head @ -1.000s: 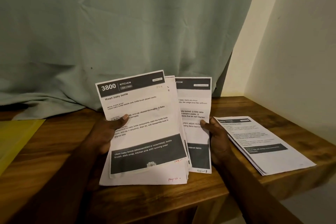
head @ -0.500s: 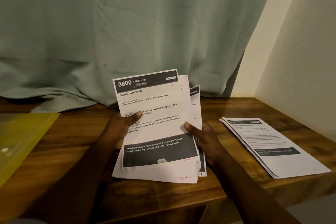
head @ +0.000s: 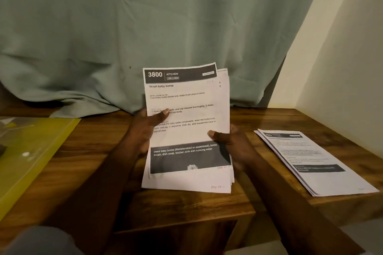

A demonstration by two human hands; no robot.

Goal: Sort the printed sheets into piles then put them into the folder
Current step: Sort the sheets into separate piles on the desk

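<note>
left grip point(head: 145, 132) + right grip point(head: 234, 147) both pinch held sheets point(head: 186, 130), long axis upright over counter point(head: 99, 151). sorted pile point(head: 310, 161) lies right, nearer right grip; folder point(head: 31, 151) far left.

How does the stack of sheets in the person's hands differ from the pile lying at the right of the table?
The held stack stands tilted up, gripped by the left hand and right hand; the right pile lies flat on the table, untouched. The held stack's top sheet reads "3800 KITCHEN"; the right pile's print is too blurred. Both are white sheets with dark bands.
</note>
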